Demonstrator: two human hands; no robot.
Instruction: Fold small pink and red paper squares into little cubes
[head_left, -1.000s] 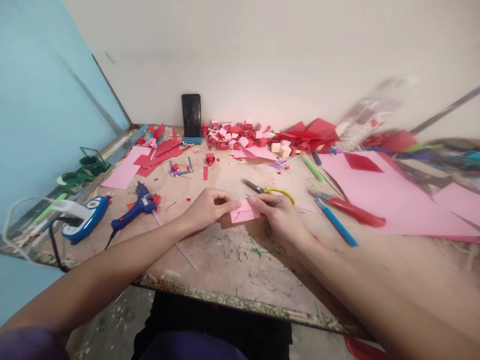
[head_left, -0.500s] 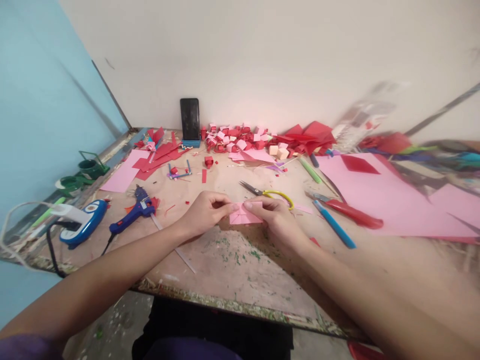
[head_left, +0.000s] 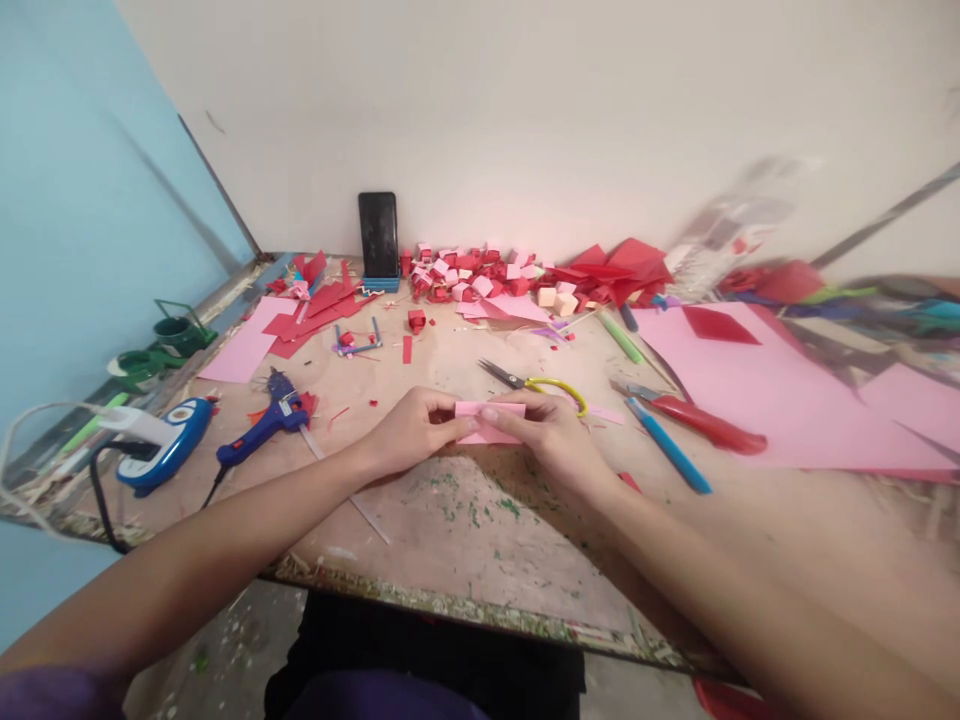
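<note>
A small folded piece of pink paper is held between both hands, just above the near middle of the table. My left hand pinches its left end, thumb in front and fingers behind. At the right end my right hand grips it the same way, its thumb pressed near the paper's middle. The fingers behind the paper are partly hidden. Scissors with yellow handles lie open just beyond my right hand. Green scraps are scattered on the table below the paper.
A blue glue gun and a blue power strip with cables lie left. A phone stands at the back beside piled red and pink paper cubes. Rightward are a blue stick, a red-handled tool and pink sheets.
The pink paper, creased and flatter before, now shows a smooth folded face with a fold along its top. My left thumb has slid lower on it; both hands stay in place.
</note>
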